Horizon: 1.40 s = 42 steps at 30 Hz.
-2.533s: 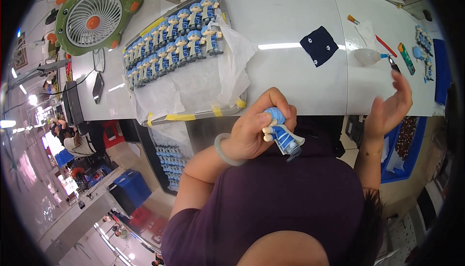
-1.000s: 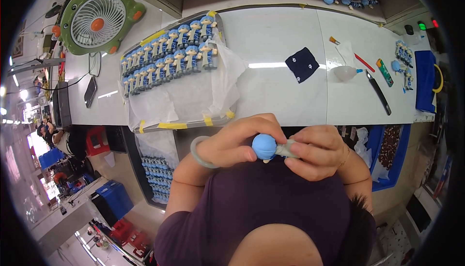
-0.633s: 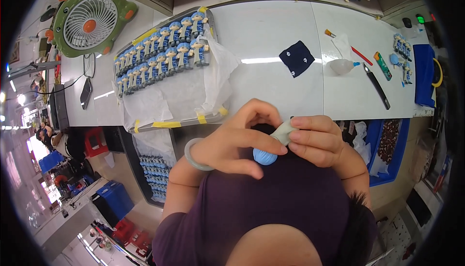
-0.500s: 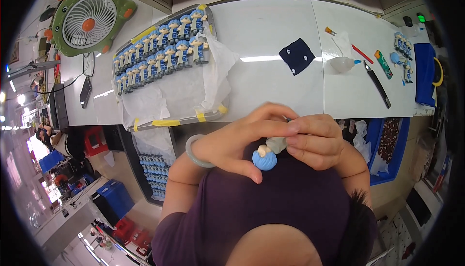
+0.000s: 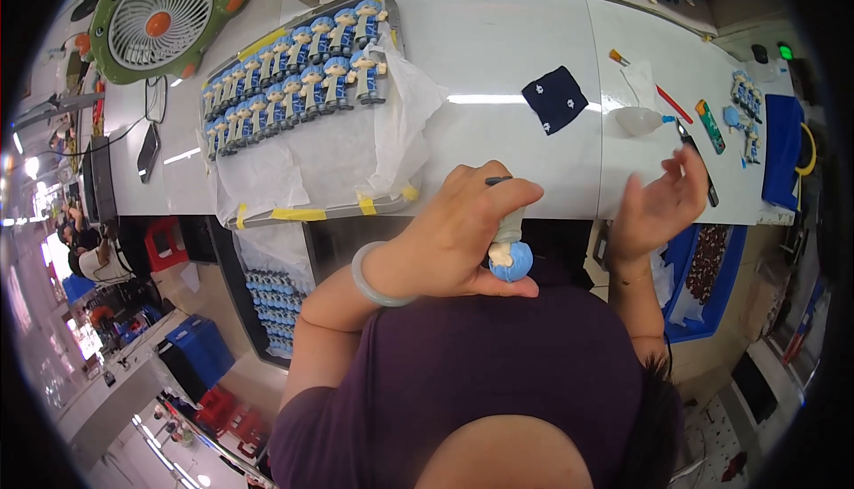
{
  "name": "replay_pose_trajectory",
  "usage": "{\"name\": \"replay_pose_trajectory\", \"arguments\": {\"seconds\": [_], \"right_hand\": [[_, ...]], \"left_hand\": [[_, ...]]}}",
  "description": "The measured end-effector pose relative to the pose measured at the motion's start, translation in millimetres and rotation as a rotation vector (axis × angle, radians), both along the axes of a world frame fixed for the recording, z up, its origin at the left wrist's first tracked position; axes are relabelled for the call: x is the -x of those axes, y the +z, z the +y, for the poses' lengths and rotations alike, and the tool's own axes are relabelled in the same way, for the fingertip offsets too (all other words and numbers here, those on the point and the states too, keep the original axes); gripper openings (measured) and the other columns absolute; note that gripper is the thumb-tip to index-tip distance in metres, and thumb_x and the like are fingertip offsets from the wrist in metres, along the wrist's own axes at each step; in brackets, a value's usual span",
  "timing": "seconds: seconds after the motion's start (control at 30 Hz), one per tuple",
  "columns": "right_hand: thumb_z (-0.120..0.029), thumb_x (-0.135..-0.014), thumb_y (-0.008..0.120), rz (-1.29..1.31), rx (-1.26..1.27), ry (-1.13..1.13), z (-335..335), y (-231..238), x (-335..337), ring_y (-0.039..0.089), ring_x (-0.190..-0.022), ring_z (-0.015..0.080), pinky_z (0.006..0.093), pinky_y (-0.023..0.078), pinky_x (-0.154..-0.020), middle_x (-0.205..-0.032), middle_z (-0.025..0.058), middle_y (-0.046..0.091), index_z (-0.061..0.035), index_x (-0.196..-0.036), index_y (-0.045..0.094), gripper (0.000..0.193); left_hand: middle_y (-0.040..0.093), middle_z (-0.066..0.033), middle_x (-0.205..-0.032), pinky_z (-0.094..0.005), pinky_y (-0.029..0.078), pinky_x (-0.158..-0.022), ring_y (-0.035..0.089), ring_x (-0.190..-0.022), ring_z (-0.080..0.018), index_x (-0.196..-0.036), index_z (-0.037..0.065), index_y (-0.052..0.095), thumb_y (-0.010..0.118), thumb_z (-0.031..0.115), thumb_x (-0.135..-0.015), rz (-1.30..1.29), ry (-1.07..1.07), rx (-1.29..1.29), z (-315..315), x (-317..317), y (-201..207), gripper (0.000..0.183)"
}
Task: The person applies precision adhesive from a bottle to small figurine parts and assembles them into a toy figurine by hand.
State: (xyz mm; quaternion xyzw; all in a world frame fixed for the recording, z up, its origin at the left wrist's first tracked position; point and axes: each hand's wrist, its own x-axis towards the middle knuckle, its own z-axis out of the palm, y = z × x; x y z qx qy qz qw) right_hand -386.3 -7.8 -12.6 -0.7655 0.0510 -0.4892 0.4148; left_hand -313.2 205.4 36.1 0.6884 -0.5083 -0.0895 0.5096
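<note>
My left hand [image 5: 445,238] is closed around a small figurine [image 5: 511,262] with blue hair. The figurine hangs head down, its pale grey clothed body partly hidden by my fingers. My right hand [image 5: 660,206] is raised over the table's front edge, holding nothing, thumb and fingers apart and slightly blurred. Nearest to it lies a black-handled craft knife [image 5: 709,188]. Beyond are a squeeze bottle [image 5: 642,121] with a blue tip, a red slim tool [image 5: 674,105], a green patterned case [image 5: 710,126] and a small brush [image 5: 619,57].
A paper-lined tray [image 5: 338,210] with rows of similar figurines stands left, beside a green fan [image 5: 160,22] and a phone [image 5: 149,153]. A dark folded cloth [image 5: 554,100] lies mid-table. More figurines [image 5: 747,97] and a blue bin [image 5: 782,146] are right.
My right hand has let go of the figurine and moved right toward the tools, its fingers opening. My left hand, still gripping the figurine, has shifted slightly up and right.
</note>
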Motion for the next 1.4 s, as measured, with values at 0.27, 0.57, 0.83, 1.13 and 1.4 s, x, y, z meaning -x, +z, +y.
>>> {"name": "replay_pose_trajectory", "arguments": {"seconds": [0.27, 0.57, 0.83, 1.13, 1.4], "right_hand": [[-0.011, -0.070, 0.067, 0.580, -0.151, 0.002, -42, -15, -24, 0.045, -0.102, 0.0180, 0.0279, 0.035, -0.084, -0.115, 0.0095, 0.049, -0.0052, -0.114, 0.045, 0.049], [-0.002, -0.076, 0.058, 0.623, -0.309, 0.267, -22, 12, -16, 0.052, -0.090, 0.0139, 0.0233, 0.039, -0.081, -0.097, 0.0069, 0.058, -0.0033, -0.098, 0.055, 0.022], [0.007, -0.063, 0.062, 0.644, -0.008, 0.471, 8, 57, -4, 0.057, -0.080, 0.0204, 0.0295, 0.046, -0.068, -0.092, 0.0086, 0.060, -0.0031, -0.092, 0.058, 0.031], [0.004, -0.055, 0.061, 0.415, 0.553, 0.254, 10, 74, -8, 0.052, -0.086, 0.0238, 0.0294, 0.042, -0.074, -0.091, 0.0050, 0.059, -0.0096, -0.089, 0.064, 0.036], [0.000, -0.061, 0.056, 0.389, 0.700, 0.179, 12, 80, -1, 0.050, -0.090, 0.0202, 0.0276, 0.037, -0.078, -0.093, 0.0016, 0.059, -0.0135, -0.089, 0.066, 0.033]], "left_hand": [[0.043, -0.0188, -0.112, -0.0365, 0.039, -0.077, 0.046, -0.086, -0.0324, -0.120, -0.002, 0.031, 0.071, 0.041, -0.064, -0.054, 0.063, -0.143, 6, 2, 8, 0.082], [0.045, -0.0155, -0.112, -0.0345, 0.039, -0.076, 0.047, -0.085, -0.0320, -0.119, 0.000, 0.034, 0.073, 0.037, -0.061, -0.022, 0.158, -0.240, 7, 4, 13, 0.080], [0.048, -0.0117, -0.095, -0.0326, 0.035, -0.062, 0.047, -0.071, -0.0257, -0.116, 0.000, 0.034, 0.069, 0.036, -0.066, -0.059, 0.213, -0.242, 3, 4, 11, 0.071], [0.048, -0.0102, -0.095, -0.0328, 0.035, -0.061, 0.048, -0.072, -0.0254, -0.112, -0.001, 0.037, 0.069, 0.036, -0.065, -0.129, 0.243, -0.264, 2, 4, 14, 0.067], [0.047, -0.0117, -0.098, -0.0331, 0.036, -0.065, 0.047, -0.076, -0.0271, -0.113, 0.000, 0.038, 0.072, 0.032, -0.062, -0.073, 0.240, -0.330, 4, 7, 14, 0.069]]}}
